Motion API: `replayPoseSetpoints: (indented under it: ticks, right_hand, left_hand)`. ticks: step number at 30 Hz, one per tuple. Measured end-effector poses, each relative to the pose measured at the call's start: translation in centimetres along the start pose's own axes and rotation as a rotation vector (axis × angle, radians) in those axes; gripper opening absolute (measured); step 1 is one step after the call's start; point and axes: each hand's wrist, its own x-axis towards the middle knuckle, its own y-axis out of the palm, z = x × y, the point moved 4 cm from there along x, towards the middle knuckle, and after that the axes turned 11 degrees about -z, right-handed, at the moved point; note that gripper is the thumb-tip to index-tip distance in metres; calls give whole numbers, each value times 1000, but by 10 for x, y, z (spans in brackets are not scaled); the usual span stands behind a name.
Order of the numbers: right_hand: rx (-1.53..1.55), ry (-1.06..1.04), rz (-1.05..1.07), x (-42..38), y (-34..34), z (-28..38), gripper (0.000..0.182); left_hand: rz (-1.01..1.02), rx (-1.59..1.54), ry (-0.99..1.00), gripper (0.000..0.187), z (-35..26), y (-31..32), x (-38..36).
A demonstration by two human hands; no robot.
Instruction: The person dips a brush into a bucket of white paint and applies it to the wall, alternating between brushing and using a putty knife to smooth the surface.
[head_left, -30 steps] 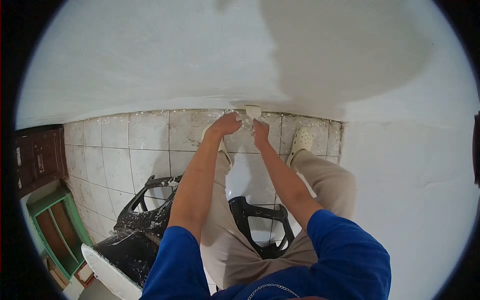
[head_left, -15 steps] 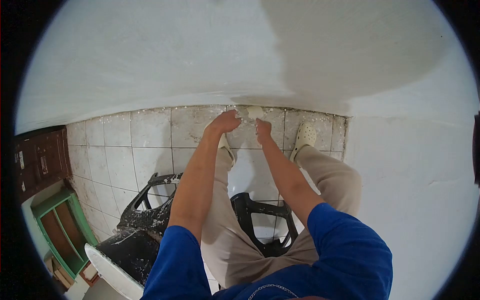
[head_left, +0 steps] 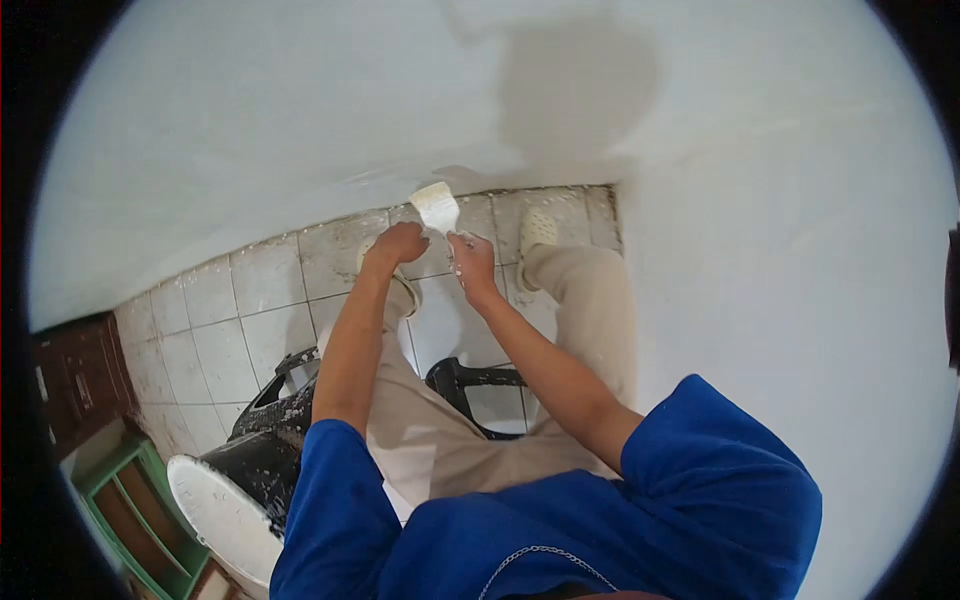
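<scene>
A paintbrush with pale bristles and a white-coated ferrule [head_left: 437, 207] points up and left, near the foot of the white wall [head_left: 300, 110]. My right hand [head_left: 473, 262] is closed around its handle, with white smears on the fingers. My left hand [head_left: 401, 246] is just left of the brush, its fingers curled; whether anything lies inside them is hidden.
White floor tiles [head_left: 265, 340] run along the wall's speckled base. A black stool [head_left: 460, 385] is beneath me. At lower left are a paint-splattered black bucket [head_left: 262, 470] with white contents, a green frame [head_left: 140, 510] and a brown wooden piece [head_left: 85, 375].
The view has shifted and turned. My right hand has brought the brush up, so its white ferrule now shows. My left hand remains curled beside it.
</scene>
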Motion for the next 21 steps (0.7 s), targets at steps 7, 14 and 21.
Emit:
replayPoseSetpoints:
  ticks: [7,14,21]
  right_hand:
    - [-58,-163,86,-54,-122,62,17]
    - [219,-52,-66,-51,-148,63,23]
    - [358,26,-61,-40,-153,65,22]
  left_hand:
    - [-234,-245,143,24,-103,-26,-114]
    - [-624,-680,135,14,-156,-57,-221]
    - [-922,-895,-156,13,-106,-112,-351]
